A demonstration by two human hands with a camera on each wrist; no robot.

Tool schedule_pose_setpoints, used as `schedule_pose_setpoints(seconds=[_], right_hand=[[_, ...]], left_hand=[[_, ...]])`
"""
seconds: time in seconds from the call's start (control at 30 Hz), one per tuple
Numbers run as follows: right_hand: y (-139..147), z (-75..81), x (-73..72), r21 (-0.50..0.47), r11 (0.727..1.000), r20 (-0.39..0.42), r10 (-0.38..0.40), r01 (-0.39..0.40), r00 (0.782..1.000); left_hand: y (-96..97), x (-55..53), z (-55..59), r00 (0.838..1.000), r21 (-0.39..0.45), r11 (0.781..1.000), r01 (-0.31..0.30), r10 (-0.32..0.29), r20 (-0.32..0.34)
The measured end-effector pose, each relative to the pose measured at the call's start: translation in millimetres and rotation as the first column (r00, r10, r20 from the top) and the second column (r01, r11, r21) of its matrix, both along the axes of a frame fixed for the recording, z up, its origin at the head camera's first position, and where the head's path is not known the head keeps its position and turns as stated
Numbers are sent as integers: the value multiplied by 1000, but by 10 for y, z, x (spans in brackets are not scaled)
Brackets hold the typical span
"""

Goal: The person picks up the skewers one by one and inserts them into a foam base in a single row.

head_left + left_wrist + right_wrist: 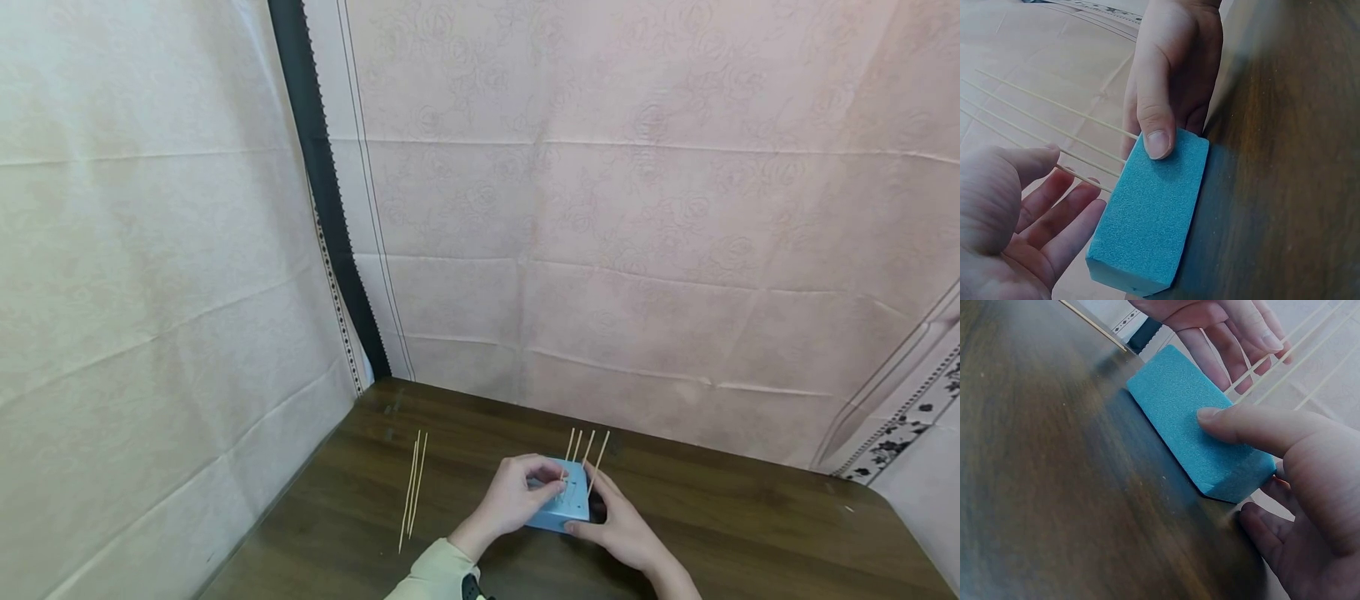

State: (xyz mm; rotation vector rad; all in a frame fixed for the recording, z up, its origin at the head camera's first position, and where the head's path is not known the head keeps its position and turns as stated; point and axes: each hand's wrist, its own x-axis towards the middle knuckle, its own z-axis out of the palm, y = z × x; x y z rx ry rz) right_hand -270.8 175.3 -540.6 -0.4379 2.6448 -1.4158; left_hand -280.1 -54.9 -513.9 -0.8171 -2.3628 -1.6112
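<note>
A blue foam block (pixel 577 493) lies on the table with thin wooden skewers (pixel 602 450) standing up from its top. My right hand (pixel 622 529) holds the block at its right end; in the right wrist view the thumb (pixel 1229 422) presses on the near side face (pixel 1172 394). Over the block's left part, my left hand (pixel 517 492) pinches a skewer (pixel 997 130) between thumb and fingers. That skewer's lower end meets the block's top edge in the left wrist view. Beyond it, three other skewers stand in a row.
Three loose skewers (pixel 419 482) lie on the brown wooden table (pixel 337 517), left of the block. Pale cloth curtains (pixel 637 250) hang behind the table and along its left side. A dark strip (pixel 322 167) runs down where they meet.
</note>
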Motion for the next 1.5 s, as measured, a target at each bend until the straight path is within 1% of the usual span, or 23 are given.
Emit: schedule_pose_setpoints(seconds=[0.17, 0.27, 0.4, 0.53, 0.63, 0.73, 0.8, 0.93, 1.17, 1.27, 1.37, 1.5], right_hand=[[4, -2, -9, 11, 1000, 0, 0, 0, 1000], [4, 1, -4, 11, 1000, 0, -1, 1, 1000], [1, 5, 6, 9, 1000, -1, -3, 3, 1000], [-3, 4, 18, 6, 1000, -2, -4, 4, 1000], [-5, -6, 16, 9, 1000, -2, -6, 6, 1000], [-11, -11, 9, 11, 1000, -1, -6, 6, 1000], [-17, -16, 2, 14, 1000, 1, -7, 7, 1000], [-20, -11, -5, 17, 1000, 1, -8, 8, 1000], [-12, 23, -7, 21, 1000, 5, -5, 5, 1000], [-9, 18, -12, 28, 1000, 14, -11, 10, 1000], [-13, 7, -14, 25, 1000, 19, -16, 15, 1000], [-16, 4, -6, 26, 1000, 20, -16, 16, 1000]], left_hand=[[1, -3, 0, 1000, 4, 1000, -11, 11, -8], [-4, -4, -1, 1000, 5, 1000, -15, 15, 1], [-34, 1, 18, 999, 10, 1000, 0, 0, 34], [-80, 9, 64, 997, 18, 1000, 24, -25, 68], [-115, 4, 88, 997, 12, 999, 35, -36, 63], [-143, -10, 91, 998, 0, 999, 36, -35, 43], [-161, -19, 94, 999, -7, 999, 31, -31, 43], [-208, -28, 111, 998, -24, 1000, 15, -14, 58], [-306, -42, 153, 994, -59, 997, -48, 54, 99], [-353, -43, 147, 991, -62, 996, -64, 71, 111], [-423, -55, 129, 991, -65, 995, -76, 83, 110], [-584, -72, 100, 988, -87, 992, -94, 104, 114]])
